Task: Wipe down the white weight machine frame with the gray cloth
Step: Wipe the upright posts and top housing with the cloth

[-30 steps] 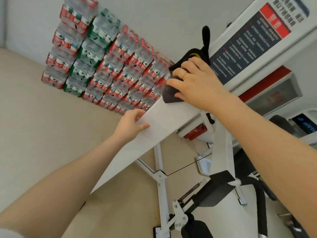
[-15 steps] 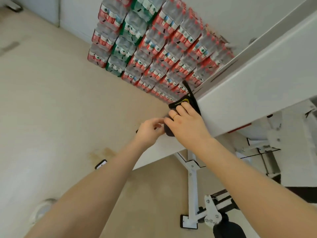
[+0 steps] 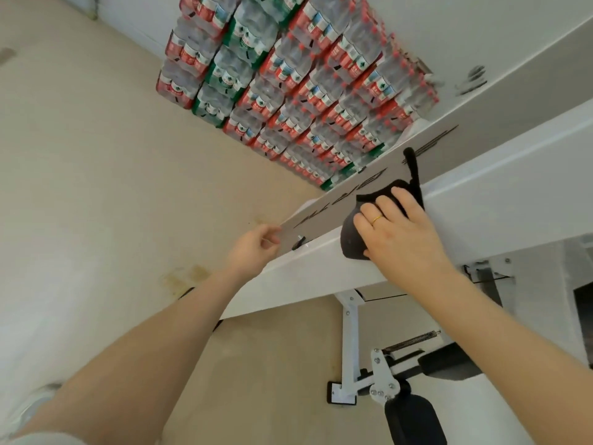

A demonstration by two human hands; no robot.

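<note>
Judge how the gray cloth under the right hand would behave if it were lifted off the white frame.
The gray cloth would probably go limp: it bends over the white frame's edge, and one corner trails loose. It looks thin, so likely light. The right hand presses it down with spread fingers, so it may slide easily on the smooth paint.

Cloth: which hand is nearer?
Right. The right hand presses on the cloth against the frame; the left hand grips the frame's end, apart from the cloth.

Both arms extended forward; right hand (image 3: pixel 401 232) flat, fingers straight; left hand (image 3: pixel 253 252) curled, pinching.
</note>
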